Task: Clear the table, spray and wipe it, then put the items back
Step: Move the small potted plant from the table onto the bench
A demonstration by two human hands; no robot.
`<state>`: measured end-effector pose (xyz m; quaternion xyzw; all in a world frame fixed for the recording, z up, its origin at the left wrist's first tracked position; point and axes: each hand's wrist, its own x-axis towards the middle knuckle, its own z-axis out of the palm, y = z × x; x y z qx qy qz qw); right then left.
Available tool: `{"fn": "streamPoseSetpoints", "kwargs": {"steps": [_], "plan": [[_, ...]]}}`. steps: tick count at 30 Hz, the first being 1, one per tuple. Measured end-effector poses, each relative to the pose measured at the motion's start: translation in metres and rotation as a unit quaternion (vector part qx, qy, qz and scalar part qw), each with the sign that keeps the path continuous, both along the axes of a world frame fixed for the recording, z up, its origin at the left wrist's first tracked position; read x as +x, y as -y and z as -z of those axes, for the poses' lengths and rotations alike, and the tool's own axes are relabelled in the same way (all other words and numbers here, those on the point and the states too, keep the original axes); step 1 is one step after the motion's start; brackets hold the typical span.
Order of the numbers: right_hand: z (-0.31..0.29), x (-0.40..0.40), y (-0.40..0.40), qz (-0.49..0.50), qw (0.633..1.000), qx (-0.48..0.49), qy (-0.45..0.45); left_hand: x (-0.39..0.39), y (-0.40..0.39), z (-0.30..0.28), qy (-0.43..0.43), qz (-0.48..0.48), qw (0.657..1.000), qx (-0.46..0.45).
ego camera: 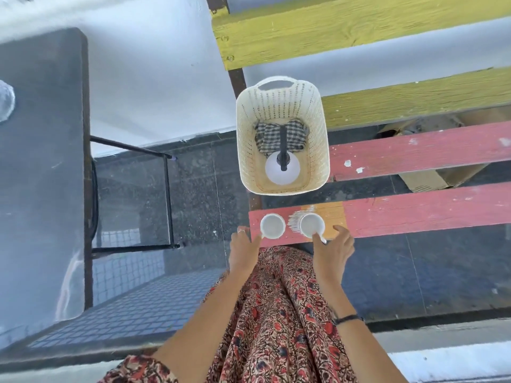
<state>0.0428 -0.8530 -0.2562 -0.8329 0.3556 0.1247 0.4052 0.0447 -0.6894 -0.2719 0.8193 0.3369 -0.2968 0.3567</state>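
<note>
I see two white cups (273,226) standing side by side on the red plank (414,217). My left hand (243,247) touches the left cup with loose fingers; my right hand (333,248) pinches the handle of the right one. Behind them the basket (318,128) holds the spray bottle (282,168) and a checked cloth (266,136). The dark table (41,175) is far left.
</note>
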Motion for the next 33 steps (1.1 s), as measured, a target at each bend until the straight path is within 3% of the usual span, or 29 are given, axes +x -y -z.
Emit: {"fn": "streamPoseSetpoints", "kwargs": {"steps": [5, 9, 16, 25, 33], "plan": [[-0.039, -0.004, -0.034, -0.173, 0.980, -0.011, 0.100, -0.005, -0.012, -0.055, 0.058, 0.046, 0.997, 0.008], [-0.076, 0.003, -0.086, -0.310, 0.936, 0.016, 0.166, -0.016, -0.048, -0.094, 0.117, 0.057, 0.991, 0.022], [-0.129, -0.002, -0.215, -0.485, 0.843, 0.026, 0.232, -0.056, -0.157, -0.168, 0.218, -0.028, 0.973, 0.072], [-0.166, -0.076, -0.426, -0.573, 0.771, 0.107, 0.257, -0.164, -0.356, -0.221, 0.278, -0.167, 0.932, 0.160], [-0.180, -0.105, -0.566, -0.594, 0.760, 0.120, 0.234, -0.221, -0.495, -0.234, 0.256, -0.202, 0.929, 0.174]]}}
